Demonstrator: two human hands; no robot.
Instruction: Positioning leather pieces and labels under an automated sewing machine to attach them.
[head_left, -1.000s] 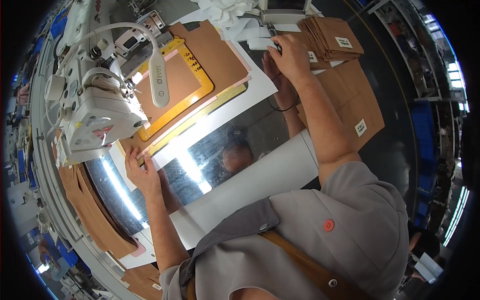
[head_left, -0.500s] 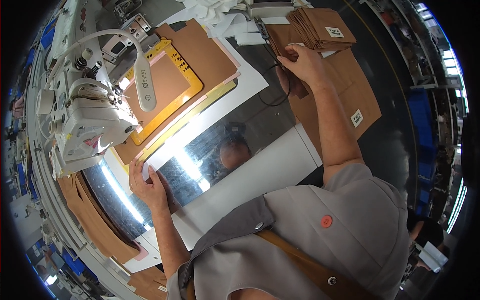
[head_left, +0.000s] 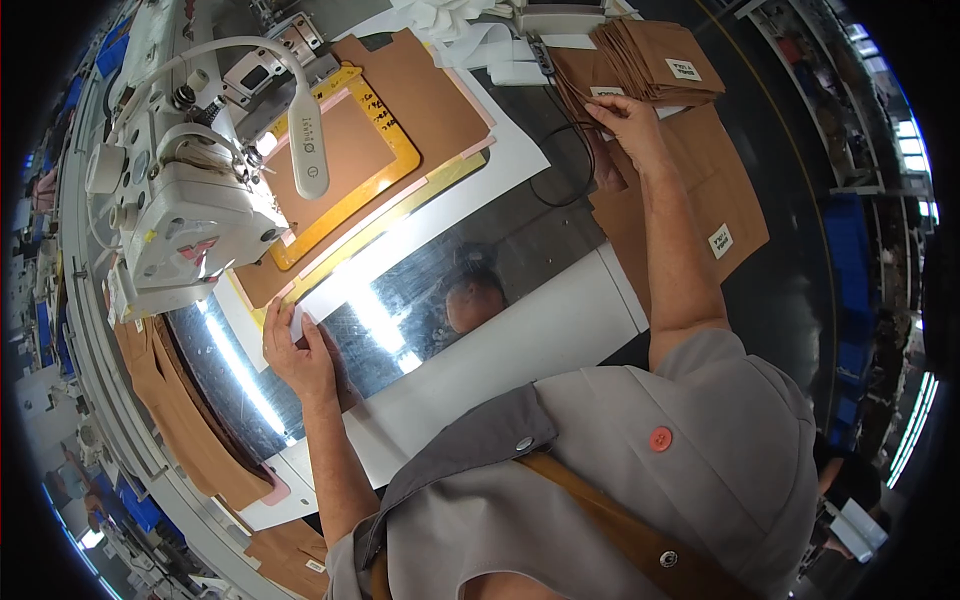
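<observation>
My left hand (head_left: 298, 342) rests, fingers slightly apart, on the lower edge of a template with a yellow frame (head_left: 395, 150) and brown panel (head_left: 445, 100), which lies over a white sheet (head_left: 515, 160) under the white sewing machine head (head_left: 190, 235). A pale control wand (head_left: 308, 150) hangs above the template. My right hand (head_left: 625, 120) pinches the edge of a brown piece (head_left: 570, 75) beside the stack of labelled brown pieces (head_left: 655, 55). A black cable loop (head_left: 550, 200) lies just left of this hand, near a small dark tool (head_left: 542, 55).
A larger brown piece (head_left: 690, 210) lies right of the polished metal bed (head_left: 420, 290). White scraps (head_left: 445, 20) sit at the back. More brown pieces (head_left: 175, 410) lie along the left side. Shelving with blue bins (head_left: 850, 260) stands beyond the aisle; another person (head_left: 840, 470) is at lower right.
My right hand has moved right and down from the small dark tool to the edge of the brown pieces. My left hand has shifted slightly, staying at the template's lower edge.
</observation>
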